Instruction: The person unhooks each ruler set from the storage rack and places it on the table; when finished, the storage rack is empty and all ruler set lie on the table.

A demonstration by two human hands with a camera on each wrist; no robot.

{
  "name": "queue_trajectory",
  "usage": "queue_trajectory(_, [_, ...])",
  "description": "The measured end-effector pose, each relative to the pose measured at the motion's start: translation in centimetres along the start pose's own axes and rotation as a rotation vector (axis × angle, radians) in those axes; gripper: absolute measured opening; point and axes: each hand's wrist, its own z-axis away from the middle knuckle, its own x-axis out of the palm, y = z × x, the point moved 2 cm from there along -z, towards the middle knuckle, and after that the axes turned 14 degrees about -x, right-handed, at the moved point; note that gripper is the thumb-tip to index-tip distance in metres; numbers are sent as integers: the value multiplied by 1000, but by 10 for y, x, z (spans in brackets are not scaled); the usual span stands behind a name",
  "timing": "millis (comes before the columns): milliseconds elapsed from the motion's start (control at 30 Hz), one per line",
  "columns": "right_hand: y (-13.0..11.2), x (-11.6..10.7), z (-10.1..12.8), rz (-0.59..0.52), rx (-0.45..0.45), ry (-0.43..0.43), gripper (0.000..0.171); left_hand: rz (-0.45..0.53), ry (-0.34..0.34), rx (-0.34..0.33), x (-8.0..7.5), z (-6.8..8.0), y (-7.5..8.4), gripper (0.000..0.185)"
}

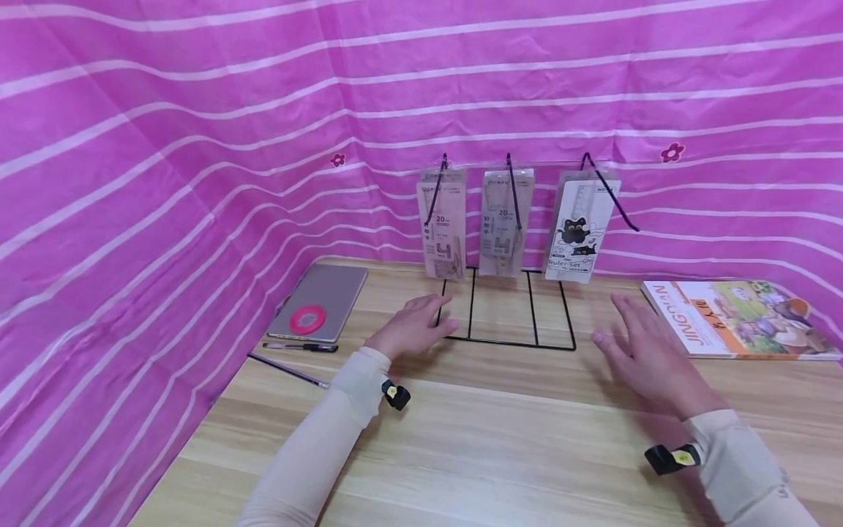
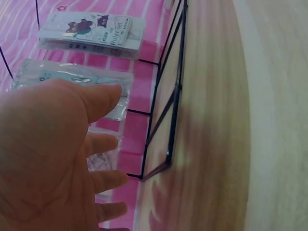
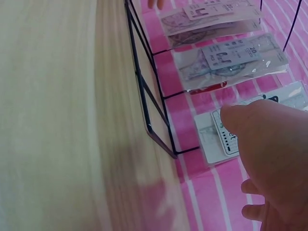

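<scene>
A black wire rack [image 1: 503, 342] stands on the wooden table, with ruler set packets hanging from its three hooks. On the left hook is a pinkish ruler packet [image 1: 443, 234], on the middle one a greyish ruler packet [image 1: 503, 227], and on the right one a white ruler set with black cats [image 1: 579, 234]. My left hand [image 1: 416, 323] hovers by the rack's left front corner, fingers extended and holding nothing. Off the rack's right side, my right hand [image 1: 648, 359] is also empty, its fingers spread. In the right wrist view, the right hand [image 3: 276, 154] partly hides the cat packet.
On the left lie a grey notebook [image 1: 329, 293] bearing a pink ring-shaped item [image 1: 307, 320], a black pen [image 1: 309, 347] and a thin dark stick [image 1: 287, 370]. A picture book [image 1: 744, 322] lies at right. Pink striped cloth [image 1: 494, 73] hangs behind and at the left.
</scene>
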Motion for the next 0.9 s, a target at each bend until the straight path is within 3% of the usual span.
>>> queue_trajectory(200, [2,-9,0,5,-61,98,76,-43,22,33,2,-9,-2,68])
queue_trajectory(467, [4,-12,-15,-187,-55,215,65,-42,19,30,10,-17,-19,65])
queue_trajectory(900, [22,-15,-79,-347,-71,322,58,-35,21,28,17,-22,-30,59])
